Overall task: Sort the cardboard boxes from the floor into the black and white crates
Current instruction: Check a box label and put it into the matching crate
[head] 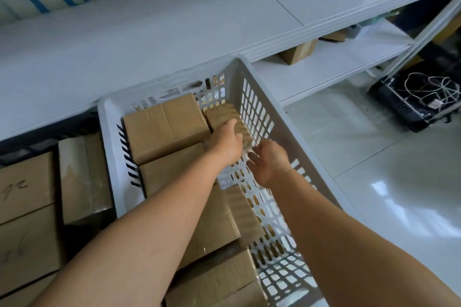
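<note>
White shelving backs the white crate [252, 112]; left hand [228, 142] grips the small cardboard box [224, 117] at its far right corner, right hand [270, 164] released just nearer.

Under the hands, the white crate [239, 75] is smooth perforated plastic. The boxes [164, 124] inside it are matt brown cardboard, some bearing glossy clear tape. Right of the hands, the floor [399, 182] is glossy pale tile. Beyond them, the shelf [174, 32] looks matt white.

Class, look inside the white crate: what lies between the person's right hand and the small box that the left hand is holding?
Nothing solid. In the head view only the white crate's perforated wall shows between the right hand and the small box held by the left hand.
</note>
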